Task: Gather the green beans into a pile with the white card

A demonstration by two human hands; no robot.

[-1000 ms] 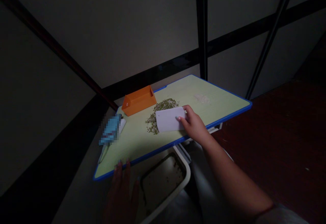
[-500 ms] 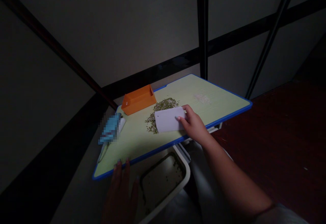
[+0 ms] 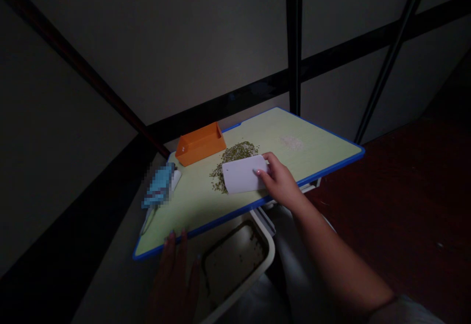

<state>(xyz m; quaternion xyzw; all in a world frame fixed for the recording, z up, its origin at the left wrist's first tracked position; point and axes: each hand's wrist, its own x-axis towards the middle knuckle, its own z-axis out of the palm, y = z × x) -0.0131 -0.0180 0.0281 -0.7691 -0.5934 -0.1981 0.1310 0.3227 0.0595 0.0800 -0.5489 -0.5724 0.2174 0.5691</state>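
Note:
My right hand [image 3: 279, 179] grips a flat white plastic scraper [image 3: 243, 175] by its right end, thumb on top. The scraper has a small hole at its left corner and is tilted over a spread of small green grains [image 3: 239, 150] mixed with pale bits. Some grains show past its far and left edges; what lies under it is hidden. Dim at the lower left, my left hand [image 3: 176, 275] rests its fingertips on the near edge of the pale green tabletop [image 3: 206, 211], fingers apart and holding nothing.
An orange open box [image 3: 200, 145] stands at the back left. A blurred blue item [image 3: 160, 186] lies at the left edge. A small pale pile [image 3: 292, 142] sits to the right. Below the near edge is a white-rimmed bin [image 3: 270, 253] with scattered dark grains. Wall panels [image 3: 221, 44] rise behind.
The scraper has shifted very slightly left and toward me in my right hand. My left hand stays at the table edge, and the grains look the same.

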